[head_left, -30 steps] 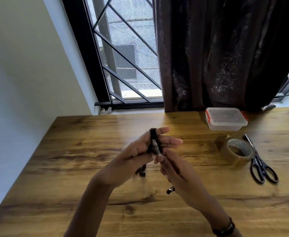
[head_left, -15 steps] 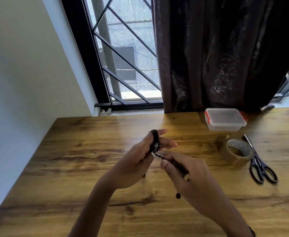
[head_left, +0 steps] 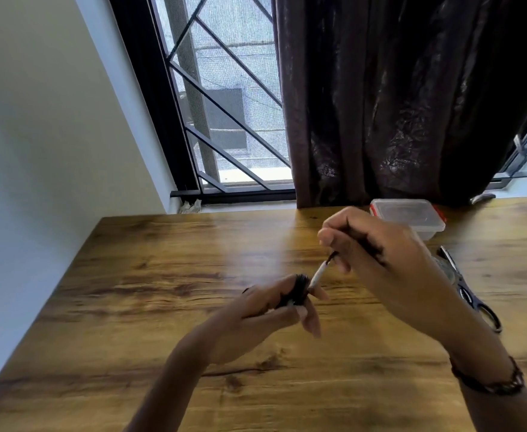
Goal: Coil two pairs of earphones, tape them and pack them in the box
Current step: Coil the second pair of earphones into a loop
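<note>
- Head view: we read no brand or writing on anything.
- Our left hand (head_left: 265, 319) grips the black coiled earphone cable (head_left: 298, 291) above the brown wooden tabletop (head_left: 162, 275).
- Our right hand (head_left: 377, 263) pinches its pale, blurred end (head_left: 319, 274).
- The right hand partly hides the clear lidded plastic box with red clips (head_left: 412, 213) and the black-handled scissors (head_left: 477, 304).

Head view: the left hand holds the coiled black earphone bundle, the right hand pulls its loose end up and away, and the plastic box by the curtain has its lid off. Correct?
Not quite. The head view shows the plastic box with its lid on, closed. The rest stands: the left hand holds the coiled earphone bundle, and the right hand pulls the loose end up and away.
</note>
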{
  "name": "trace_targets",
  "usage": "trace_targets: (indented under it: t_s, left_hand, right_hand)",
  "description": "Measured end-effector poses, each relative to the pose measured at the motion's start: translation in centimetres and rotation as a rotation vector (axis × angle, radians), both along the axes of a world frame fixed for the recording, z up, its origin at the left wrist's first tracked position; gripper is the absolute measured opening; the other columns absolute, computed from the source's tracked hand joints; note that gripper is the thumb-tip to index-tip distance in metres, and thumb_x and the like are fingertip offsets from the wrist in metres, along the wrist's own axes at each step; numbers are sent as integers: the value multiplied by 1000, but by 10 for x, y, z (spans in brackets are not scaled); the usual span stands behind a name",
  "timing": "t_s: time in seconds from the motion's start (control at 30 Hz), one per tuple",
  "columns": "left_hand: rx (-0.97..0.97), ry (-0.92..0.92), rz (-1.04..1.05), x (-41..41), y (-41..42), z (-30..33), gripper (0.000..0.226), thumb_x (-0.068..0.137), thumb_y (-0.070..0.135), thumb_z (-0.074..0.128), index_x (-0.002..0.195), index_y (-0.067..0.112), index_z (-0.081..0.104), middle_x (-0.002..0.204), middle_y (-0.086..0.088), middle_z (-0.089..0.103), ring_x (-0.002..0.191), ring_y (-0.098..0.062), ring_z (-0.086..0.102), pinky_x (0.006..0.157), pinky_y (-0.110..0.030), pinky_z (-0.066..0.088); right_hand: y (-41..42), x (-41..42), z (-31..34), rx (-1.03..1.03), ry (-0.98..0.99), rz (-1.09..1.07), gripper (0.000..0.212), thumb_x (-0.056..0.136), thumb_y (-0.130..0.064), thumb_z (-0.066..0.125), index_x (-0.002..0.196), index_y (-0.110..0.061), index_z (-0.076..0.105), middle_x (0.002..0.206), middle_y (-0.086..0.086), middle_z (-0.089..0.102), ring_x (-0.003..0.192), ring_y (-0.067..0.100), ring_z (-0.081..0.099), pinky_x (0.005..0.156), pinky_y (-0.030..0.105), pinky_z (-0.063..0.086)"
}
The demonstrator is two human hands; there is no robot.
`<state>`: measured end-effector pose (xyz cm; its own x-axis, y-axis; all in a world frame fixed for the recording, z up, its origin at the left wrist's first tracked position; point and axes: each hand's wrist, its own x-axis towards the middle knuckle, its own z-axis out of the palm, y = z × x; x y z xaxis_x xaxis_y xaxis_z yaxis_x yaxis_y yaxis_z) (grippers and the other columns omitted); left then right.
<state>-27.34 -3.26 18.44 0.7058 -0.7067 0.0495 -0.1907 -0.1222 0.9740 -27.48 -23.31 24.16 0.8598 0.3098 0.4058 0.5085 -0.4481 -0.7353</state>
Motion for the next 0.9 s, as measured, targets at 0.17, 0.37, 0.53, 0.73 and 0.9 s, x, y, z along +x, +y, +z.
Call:
trace_targets:
  t_s: [0.17, 0.37, 0.53, 0.73, 0.9]
  left_hand:
    - [-79, 27, -52, -2, -3, 7, 26, 101, 12, 40, 118, -3, 53, 88, -9, 64, 85, -20, 60, 84, -29, 43]
    - [-162, 43, -121, 0, 1, 12, 26, 100, 6, 35, 111, -5, 55, 76, -5, 60, 70, -15, 59, 74, -25, 43]
    - [-317, 42, -102, 2, -1, 15, 27, 102, 16, 36, 104, 3, 59, 66, 7, 58, 59, -5, 53, 64, -20, 39]
    - [-509, 154, -5, 6, -6, 11, 30, 103, 14, 30, 94, 7, 58, 61, 6, 52, 56, -6, 49, 63, -18, 42]
    - [-557, 216, 116, 8, -9, 8, 30, 99, 18, 32, 85, 13, 57, 58, 6, 43, 56, -8, 44, 60, -19, 40]
  right_hand:
    - [3, 11, 3, 79, 13, 7, 15, 92, -35, 55, 85, -23, 61, 60, -9, 56, 52, 5, 49, 50, 17, 38]
    - [4, 22, -8, 152, 40, 31, 15, 93, -32, 54, 88, -20, 62, 60, -10, 55, 53, 6, 48, 50, 16, 37]
    - [9, 27, -31, 250, 93, 21, 23, 92, -41, 55, 87, -20, 62, 62, -9, 53, 56, 4, 47, 52, 16, 37]
    - [26, 18, -69, 348, 161, 30, 27, 96, -40, 45, 85, -20, 60, 66, 2, 53, 58, 19, 48, 51, 30, 38]
    - [42, 5, -89, 476, 226, 0, 32, 104, -32, 40, 77, -34, 57, 61, -10, 45, 54, 3, 39, 53, 15, 31]
